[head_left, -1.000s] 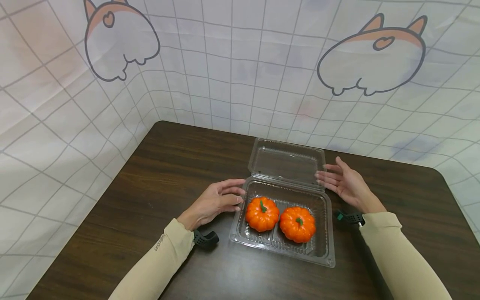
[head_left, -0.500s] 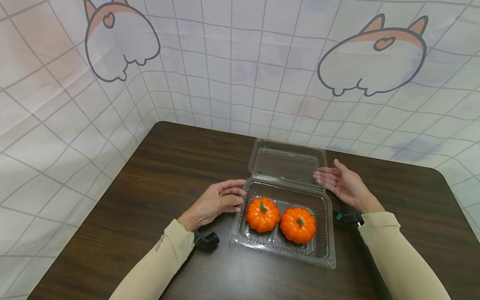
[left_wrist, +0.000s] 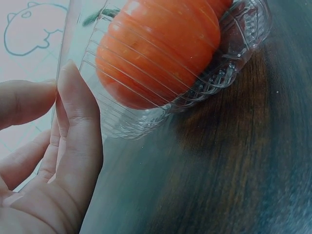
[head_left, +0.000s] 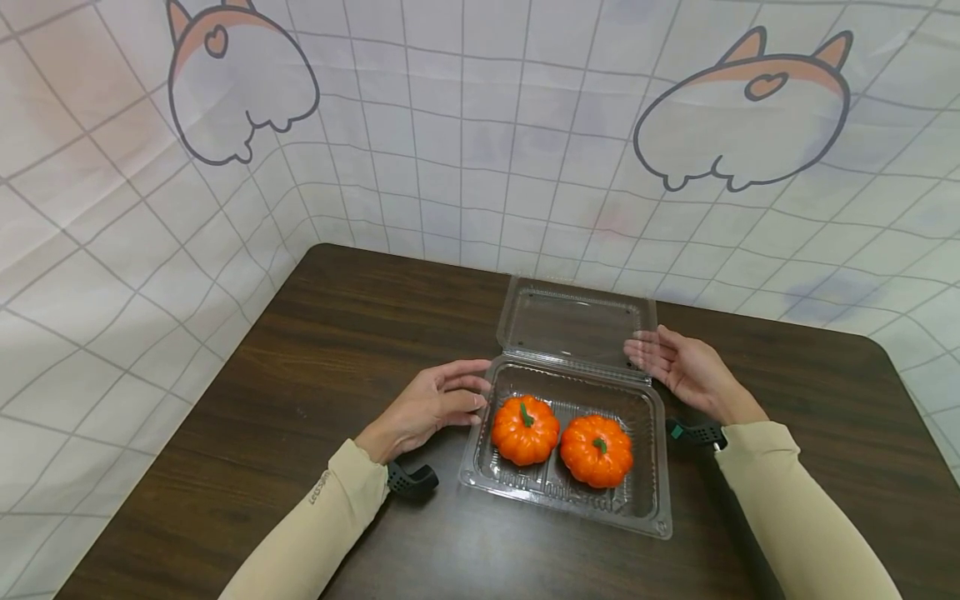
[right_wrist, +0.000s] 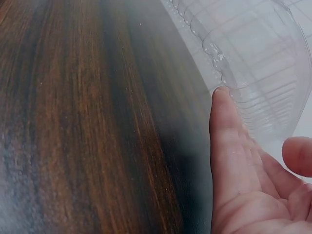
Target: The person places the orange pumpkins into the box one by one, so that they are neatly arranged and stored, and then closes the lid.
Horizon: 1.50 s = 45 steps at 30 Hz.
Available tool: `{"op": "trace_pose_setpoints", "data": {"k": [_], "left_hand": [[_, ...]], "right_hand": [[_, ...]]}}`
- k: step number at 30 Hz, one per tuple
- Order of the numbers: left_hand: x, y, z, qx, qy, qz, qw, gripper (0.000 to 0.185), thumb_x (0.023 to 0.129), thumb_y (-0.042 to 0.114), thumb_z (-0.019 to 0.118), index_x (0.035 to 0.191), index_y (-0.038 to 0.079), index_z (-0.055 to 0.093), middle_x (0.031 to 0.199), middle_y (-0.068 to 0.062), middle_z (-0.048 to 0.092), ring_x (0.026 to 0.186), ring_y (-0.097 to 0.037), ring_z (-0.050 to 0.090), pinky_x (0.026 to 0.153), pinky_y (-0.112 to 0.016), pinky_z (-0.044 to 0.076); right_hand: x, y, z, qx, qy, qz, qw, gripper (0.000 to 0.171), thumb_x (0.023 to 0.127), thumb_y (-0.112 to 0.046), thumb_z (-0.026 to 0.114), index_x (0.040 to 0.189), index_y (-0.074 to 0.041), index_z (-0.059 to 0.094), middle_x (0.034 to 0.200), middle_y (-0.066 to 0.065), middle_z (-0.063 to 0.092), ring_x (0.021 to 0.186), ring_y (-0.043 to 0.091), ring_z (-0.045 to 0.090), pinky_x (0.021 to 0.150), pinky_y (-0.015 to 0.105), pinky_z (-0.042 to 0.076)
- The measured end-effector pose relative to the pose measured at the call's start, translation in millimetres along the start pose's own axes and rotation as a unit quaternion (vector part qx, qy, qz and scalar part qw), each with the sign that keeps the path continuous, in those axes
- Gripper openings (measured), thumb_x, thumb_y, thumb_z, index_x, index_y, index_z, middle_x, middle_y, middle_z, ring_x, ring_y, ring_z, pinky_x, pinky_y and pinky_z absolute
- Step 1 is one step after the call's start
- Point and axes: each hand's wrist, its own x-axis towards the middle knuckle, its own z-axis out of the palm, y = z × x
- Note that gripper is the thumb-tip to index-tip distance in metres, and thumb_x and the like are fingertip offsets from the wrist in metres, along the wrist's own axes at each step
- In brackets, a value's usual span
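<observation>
Item: clear plastic hinged clamshell container [head_left: 570, 450], centre of the head view, on dark wood-grain worktop [head_left: 337, 350]. Lid [head_left: 576, 323] is laid open toward the back, tilted up behind the tray.

Contents: 2 small orange pumpkins w/ green stems, side by side in the tray; left one [head_left: 524, 428], right one [head_left: 596, 449], just touching or nearly so.

Left hand [head_left: 427, 406]: fingers relaxed, nothing clamped; fingertips [left_wrist: 68, 78] are set against the tray's left wall at centre-left of the left wrist view, w/ a pumpkin [left_wrist: 161, 48] seen through the ribbed plastic.

Right hand [head_left: 686, 371]: grip apart, fingers straight; one fingertip [right_wrist: 222, 97] is placed at the lid's scalloped edge [right_wrist: 219, 58], right of centre in the right wrist view. Nothing pinched.

Handling note (judgement): lid closing appears to be in hand. Tray is best steadied by the left hand so it is not slid on the worktop; lid is best folded forward from its far edge w/ flat fingers, evenly, since thin plastic is apt to buckle. Pumpkin stems should be checked for clearance under the lid. Rims to be aligned before the front corners are pressed.

Backdrop: white grid-pattern cloth w/ cartoon animal outlines [head_left: 240, 79], upper part of frame.
</observation>
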Motion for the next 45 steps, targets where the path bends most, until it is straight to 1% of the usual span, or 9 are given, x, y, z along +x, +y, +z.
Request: {"op": "trace_pose_setpoints", "data": {"k": [6, 12, 15, 18, 21, 30, 36, 39, 45], "left_hand": [[-0.4, 0.2, 0.3, 0.002, -0.001, 0.001, 1.0000, 0.063, 0.095, 0.001, 0.069, 0.153, 0.011, 0.048, 0.121, -0.004, 0.064, 0.095, -0.012, 0.068, 0.079, -0.024, 0.064], [-0.8, -0.2, 0.7, 0.003, -0.003, 0.002, 1.0000, 0.063, 0.095, 0.001, 0.069, 0.153, 0.010, 0.048, 0.120, -0.004, 0.065, 0.094, -0.012, 0.068, 0.079, -0.024, 0.064], [-1.2, -0.5, 0.7, 0.007, -0.004, 0.002, 1.0000, 0.063, 0.095, 0.001, 0.069, 0.154, 0.010, 0.047, 0.122, -0.004, 0.064, 0.095, -0.012, 0.068, 0.079, -0.024, 0.064], [-1.2, -0.1, 1.0, 0.011, -0.003, 0.000, 0.9999, 0.063, 0.096, 0.002, 0.069, 0.154, 0.011, 0.047, 0.123, -0.005, 0.063, 0.096, -0.012, 0.068, 0.079, -0.024, 0.064], [-0.8, 0.3, 1.2, 0.012, -0.002, -0.002, 0.9999, 0.062, 0.096, 0.002, 0.069, 0.154, 0.011, 0.047, 0.124, -0.006, 0.063, 0.097, -0.013, 0.068, 0.080, -0.024, 0.064], [0.2, 1.4, 2.4, 0.012, 0.002, -0.001, 0.9999, 0.062, 0.096, 0.002, 0.069, 0.153, 0.011, 0.048, 0.124, -0.007, 0.063, 0.096, -0.013, 0.068, 0.080, -0.024, 0.064], [0.1, 2.0, 4.4, 0.018, 0.004, -0.002, 0.9998, 0.061, 0.096, 0.003, 0.069, 0.153, 0.012, 0.048, 0.126, -0.008, 0.063, 0.097, -0.013, 0.068, 0.081, -0.025, 0.064], [0.1, 1.9, 5.1, 0.017, 0.003, 0.000, 0.9998, 0.061, 0.095, 0.003, 0.068, 0.153, 0.011, 0.048, 0.126, -0.008, 0.063, 0.097, -0.014, 0.068, 0.081, -0.026, 0.064], [0.4, 0.5, 5.5, 0.016, -0.001, 0.005, 0.9999, 0.062, 0.095, 0.003, 0.069, 0.153, 0.010, 0.048, 0.125, -0.008, 0.063, 0.097, -0.014, 0.067, 0.082, -0.027, 0.064]], "right_hand": [[-1.1, 0.3, 1.8, -0.002, -0.003, -0.006, 1.000, 0.064, 0.110, -0.035, 0.046, 0.160, 0.000, 0.027, 0.123, 0.003, 0.076, 0.114, 0.014, 0.074, 0.098, 0.024, 0.059], [-2.1, 0.3, 3.1, 0.007, -0.002, -0.006, 1.000, 0.048, 0.109, -0.035, 0.048, 0.145, -0.003, 0.047, 0.124, 0.004, 0.075, 0.114, 0.015, 0.074, 0.098, 0.025, 0.060], [-2.3, 0.5, 3.6, 0.011, 0.002, -0.001, 1.000, 0.052, 0.110, -0.036, 0.046, 0.149, -0.002, 0.041, 0.124, 0.004, 0.076, 0.114, 0.015, 0.074, 0.098, 0.026, 0.060], [-2.2, -1.2, 3.7, 0.010, -0.001, 0.001, 1.000, 0.067, 0.110, -0.039, 0.044, 0.162, -0.002, 0.022, 0.123, 0.002, 0.076, 0.114, 0.014, 0.074, 0.097, 0.025, 0.060], [-2.2, -3.3, 3.4, 0.009, -0.012, -0.002, 1.000, 0.076, 0.111, -0.041, 0.040, 0.165, -0.001, 0.006, 0.123, 0.001, 0.076, 0.115, 0.014, 0.074, 0.097, 0.025, 0.060], [-3.9, -8.5, 5.3, 0.003, -0.027, -0.009, 1.000, 0.084, 0.108, -0.049, 0.044, 0.165, 0.002, 0.008, 0.125, 0.003, 0.075, 0.117, 0.015, 0.073, 0.099, 0.025, 0.060], [-7.3, -12.5, 7.9, -0.006, -0.048, -0.015, 0.999, 0.079, 0.111, -0.048, 0.034, 0.164, 0.003, 0.005, 0.128, 0.003, 0.074, 0.119, 0.015, 0.072, 0.100, 0.026, 0.059], [-8.8, -15.1, 8.7, -0.001, -0.054, -0.020, 0.998, 0.076, 0.111, -0.048, 0.034, 0.163, 0.002, 0.013, 0.130, 0.005, 0.073, 0.121, 0.017, 0.072, 0.101, 0.027, 0.059], [-12.3, -20.7, 10.9, -0.004, -0.048, -0.032, 0.998, 0.064, 0.108, -0.052, 0.041, 0.146, 0.000, 0.047, 0.128, 0.009, 0.074, 0.119, 0.020, 0.073, 0.102, 0.031, 0.059]]}}
